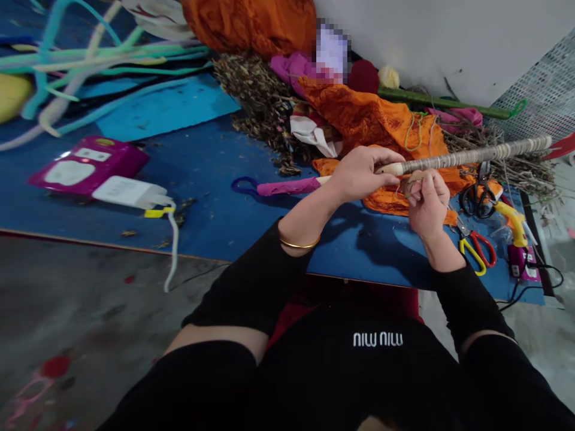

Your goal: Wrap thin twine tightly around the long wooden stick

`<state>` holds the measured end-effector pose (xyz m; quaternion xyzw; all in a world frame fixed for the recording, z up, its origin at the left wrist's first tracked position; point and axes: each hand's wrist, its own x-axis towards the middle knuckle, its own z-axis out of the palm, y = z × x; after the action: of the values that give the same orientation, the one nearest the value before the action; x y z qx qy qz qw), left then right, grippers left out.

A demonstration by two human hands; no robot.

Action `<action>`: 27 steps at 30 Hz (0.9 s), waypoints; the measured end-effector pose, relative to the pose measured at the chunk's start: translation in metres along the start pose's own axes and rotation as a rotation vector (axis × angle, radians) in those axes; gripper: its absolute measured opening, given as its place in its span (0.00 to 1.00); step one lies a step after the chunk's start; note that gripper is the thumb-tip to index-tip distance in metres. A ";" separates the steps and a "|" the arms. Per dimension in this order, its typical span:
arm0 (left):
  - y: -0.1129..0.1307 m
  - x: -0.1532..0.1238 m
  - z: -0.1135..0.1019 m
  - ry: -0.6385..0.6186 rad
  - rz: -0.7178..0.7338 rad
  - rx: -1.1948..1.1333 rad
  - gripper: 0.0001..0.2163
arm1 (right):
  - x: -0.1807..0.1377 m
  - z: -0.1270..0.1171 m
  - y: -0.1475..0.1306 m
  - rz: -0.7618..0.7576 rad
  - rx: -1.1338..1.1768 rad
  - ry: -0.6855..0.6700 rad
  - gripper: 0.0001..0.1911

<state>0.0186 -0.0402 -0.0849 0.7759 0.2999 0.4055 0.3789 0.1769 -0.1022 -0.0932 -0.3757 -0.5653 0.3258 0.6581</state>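
Observation:
A long pale stick (pixel 476 154), banded with grey-brown and cream wrapping, runs nearly level across the table's front. My left hand (pixel 357 170) is closed round it near the middle, thumb along its top. Just below the stick, my right hand (pixel 430 203) has its fingers pinched together on a thin tan strip (pixel 412 181), partly hidden by the fingers. Left of my left hand, the stick's end is covered in pink wrapping (pixel 287 187) and finishes in a dark blue loop (pixel 244 184). Crumpled orange cloth (pixel 381 120) lies behind and under my hands.
Yellow-and-red-handled scissors (pixel 477 251), black scissors (pixel 478 197) and a yellow glue gun (pixel 514 222) lie at the right. Dried plant matter (pixel 251 90) is heaped behind. A purple package (pixel 96 164) and foam-like tubes (pixel 112 63) are at the left of the blue table (pixel 202 221).

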 end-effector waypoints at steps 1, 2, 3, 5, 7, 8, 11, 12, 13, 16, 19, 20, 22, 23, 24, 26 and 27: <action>0.000 0.000 0.000 -0.011 0.005 -0.006 0.16 | -0.001 0.000 0.001 0.021 -0.015 0.003 0.29; 0.000 0.000 0.000 -0.013 0.007 0.003 0.16 | -0.002 0.001 0.001 0.029 -0.028 0.005 0.29; 0.000 0.000 0.000 -0.006 0.005 0.029 0.15 | -0.004 0.001 0.001 0.026 -0.041 0.007 0.29; 0.002 -0.001 0.004 0.030 -0.017 0.131 0.14 | -0.008 0.002 0.001 -0.016 -0.066 0.012 0.27; 0.004 -0.003 0.009 0.053 -0.036 0.245 0.14 | -0.014 0.002 -0.001 -0.084 -0.093 0.018 0.24; 0.004 -0.004 0.011 0.055 -0.037 0.286 0.14 | -0.016 0.003 -0.002 -0.116 -0.109 0.019 0.22; 0.003 -0.006 0.017 0.034 -0.005 0.345 0.13 | -0.023 0.005 -0.009 -0.173 -0.177 0.010 0.20; 0.002 -0.006 0.019 0.024 0.007 0.363 0.13 | -0.024 0.006 -0.012 -0.185 -0.207 0.002 0.20; 0.001 -0.005 0.020 0.019 0.020 0.382 0.13 | -0.025 0.007 -0.014 -0.197 -0.240 -0.005 0.20; -0.003 -0.004 0.022 0.016 0.052 0.424 0.14 | -0.027 0.009 -0.019 -0.213 -0.333 -0.019 0.22; -0.005 -0.004 0.023 0.009 0.059 0.453 0.15 | -0.026 0.007 -0.018 -0.186 -0.369 -0.061 0.23; -0.005 -0.005 0.022 0.000 0.057 0.463 0.15 | -0.025 0.006 -0.017 -0.178 -0.370 -0.094 0.22; -0.004 -0.006 0.020 -0.030 0.055 0.472 0.14 | -0.020 0.002 -0.016 -0.187 -0.371 -0.180 0.22; -0.003 -0.007 0.019 -0.047 0.054 0.476 0.14 | -0.017 -0.001 -0.017 -0.202 -0.378 -0.219 0.21; -0.003 -0.007 0.019 -0.060 0.053 0.483 0.13 | -0.014 -0.003 -0.018 -0.222 -0.394 -0.242 0.21; -0.002 -0.009 0.018 -0.066 0.051 0.510 0.12 | -0.008 -0.008 -0.021 -0.259 -0.449 -0.233 0.21; -0.002 -0.009 0.018 -0.058 0.049 0.527 0.12 | -0.005 -0.011 -0.024 -0.270 -0.481 -0.212 0.21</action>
<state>0.0291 -0.0525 -0.0969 0.8662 0.3653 0.3000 0.1621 0.1871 -0.1198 -0.0758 -0.4062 -0.7368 0.1296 0.5248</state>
